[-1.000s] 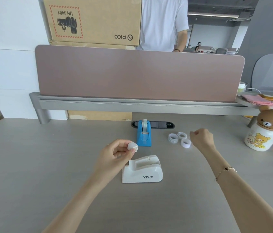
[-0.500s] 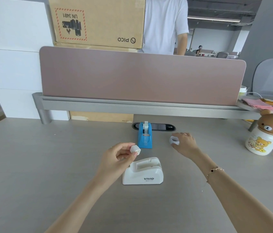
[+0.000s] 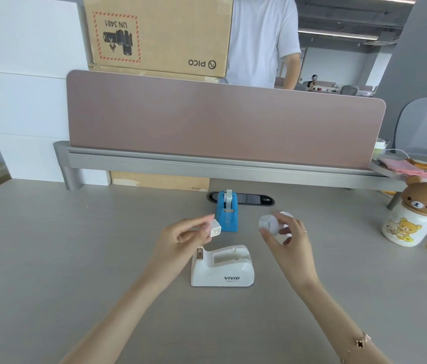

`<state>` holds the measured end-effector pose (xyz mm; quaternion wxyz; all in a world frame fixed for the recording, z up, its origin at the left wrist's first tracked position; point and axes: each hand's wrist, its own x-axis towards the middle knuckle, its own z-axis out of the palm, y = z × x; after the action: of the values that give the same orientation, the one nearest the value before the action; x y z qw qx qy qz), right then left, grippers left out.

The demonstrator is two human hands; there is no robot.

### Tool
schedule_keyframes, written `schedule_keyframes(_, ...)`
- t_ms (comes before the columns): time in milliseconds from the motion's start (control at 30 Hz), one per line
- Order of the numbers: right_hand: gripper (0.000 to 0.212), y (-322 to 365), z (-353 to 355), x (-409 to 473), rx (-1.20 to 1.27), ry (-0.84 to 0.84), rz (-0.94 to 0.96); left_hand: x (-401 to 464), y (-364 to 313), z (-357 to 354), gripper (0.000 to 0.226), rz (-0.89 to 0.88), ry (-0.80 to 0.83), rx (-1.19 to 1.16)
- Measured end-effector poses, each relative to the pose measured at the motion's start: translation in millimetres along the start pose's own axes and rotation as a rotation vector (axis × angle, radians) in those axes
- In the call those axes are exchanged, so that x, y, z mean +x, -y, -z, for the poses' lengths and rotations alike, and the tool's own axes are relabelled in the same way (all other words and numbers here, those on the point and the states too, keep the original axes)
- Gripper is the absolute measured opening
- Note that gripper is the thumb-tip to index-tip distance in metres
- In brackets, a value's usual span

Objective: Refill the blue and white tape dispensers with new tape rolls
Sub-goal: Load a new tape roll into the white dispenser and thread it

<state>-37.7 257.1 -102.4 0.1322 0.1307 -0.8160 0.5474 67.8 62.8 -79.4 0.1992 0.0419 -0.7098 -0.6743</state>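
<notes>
A white tape dispenser (image 3: 222,269) marked VIVID sits in the middle of the desk with no roll in its slot. Behind it stands a blue tape dispenser (image 3: 227,215) with a tape roll in it. My left hand (image 3: 181,240) pinches a small white spool core (image 3: 215,228) above the white dispenser's left end. My right hand (image 3: 287,236) holds a translucent white tape roll (image 3: 269,224) in the air, to the right of the blue dispenser. More tape rolls show behind my right fingers, mostly hidden.
A bear-shaped cup (image 3: 412,219) with a keychain stands at the right. A pink partition (image 3: 223,122) on a grey rail runs across the back, with a cable slot (image 3: 254,199) below. A cardboard box (image 3: 160,32) and a person in a white shirt (image 3: 262,40) are behind it.
My right hand has picked a tape roll up from the pile and brought it toward me. My left hand has kept hold of the spool core, almost still.
</notes>
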Motion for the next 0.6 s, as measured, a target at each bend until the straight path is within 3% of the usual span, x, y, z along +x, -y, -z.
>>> schedule_keyframes(300, 0.035, 29, -12, -48, 0.081, 0.114, 0.153, 4, 0, -3, 0.018, 0.072, -0.080, -0.063)
schedule_keyframes(600, 0.045, 38, -19, -58, 0.047, 0.148, 0.293, -2, -8, -13, 0.017, 0.153, -0.020, -0.143)
